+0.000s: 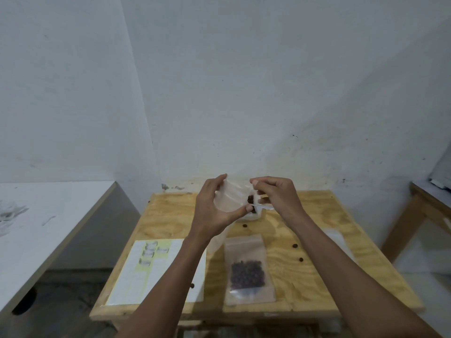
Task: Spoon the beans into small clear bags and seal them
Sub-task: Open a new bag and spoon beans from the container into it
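A plywood table (305,240) stands against a white wall, with a white sheet (136,284) carrying small labels at its near left. A sealed clear bag of dark beans (247,270) lies flat near the table's front middle. Above the far edge, the left hand (214,206) grips an open clear bag (231,196) between thumb and curled fingers, holding it up in the air. The right hand (275,193) pinches that bag's other edge, fingers curled. A white bowl (251,215) sits just beneath the hands, mostly hidden. A few loose beans (295,245) lie scattered on the wood
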Available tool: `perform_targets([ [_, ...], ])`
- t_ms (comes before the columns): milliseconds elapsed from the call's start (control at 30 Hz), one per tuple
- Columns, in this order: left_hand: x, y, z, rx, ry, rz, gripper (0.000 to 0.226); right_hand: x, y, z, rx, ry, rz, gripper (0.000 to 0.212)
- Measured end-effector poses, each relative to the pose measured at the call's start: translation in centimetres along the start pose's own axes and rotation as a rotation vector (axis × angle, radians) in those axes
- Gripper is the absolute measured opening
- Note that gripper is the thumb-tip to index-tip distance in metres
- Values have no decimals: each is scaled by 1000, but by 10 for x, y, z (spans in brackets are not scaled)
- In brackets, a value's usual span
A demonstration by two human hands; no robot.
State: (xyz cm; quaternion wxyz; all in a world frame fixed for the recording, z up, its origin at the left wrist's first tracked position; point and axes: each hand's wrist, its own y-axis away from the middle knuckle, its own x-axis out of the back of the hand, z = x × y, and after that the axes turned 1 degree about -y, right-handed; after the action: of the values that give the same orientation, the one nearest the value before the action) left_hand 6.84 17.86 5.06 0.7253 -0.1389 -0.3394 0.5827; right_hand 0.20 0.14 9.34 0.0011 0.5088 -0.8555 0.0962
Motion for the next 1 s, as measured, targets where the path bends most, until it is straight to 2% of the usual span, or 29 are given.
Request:
perform_targets([
  [100, 4, 1, -13, 12, -49, -20, 95, 8, -15, 26, 45, 355, 163, 12],
  [300, 5, 0, -37, 52, -117, -96, 100, 7, -36, 66, -21, 717, 64, 25],
  [633, -16, -8, -63, 220, -36, -143, 95, -11, -58, 79, -101, 851, -42, 16],
  [867, -34, -17, -69, 299, 78, -177, 89, -2, -62, 67, -115, 1061, 20, 24],
  [1000, -43, -23, -65, 332, 178, -167, 69, 1, -62, 67, -128, 1092, 37, 14],
])
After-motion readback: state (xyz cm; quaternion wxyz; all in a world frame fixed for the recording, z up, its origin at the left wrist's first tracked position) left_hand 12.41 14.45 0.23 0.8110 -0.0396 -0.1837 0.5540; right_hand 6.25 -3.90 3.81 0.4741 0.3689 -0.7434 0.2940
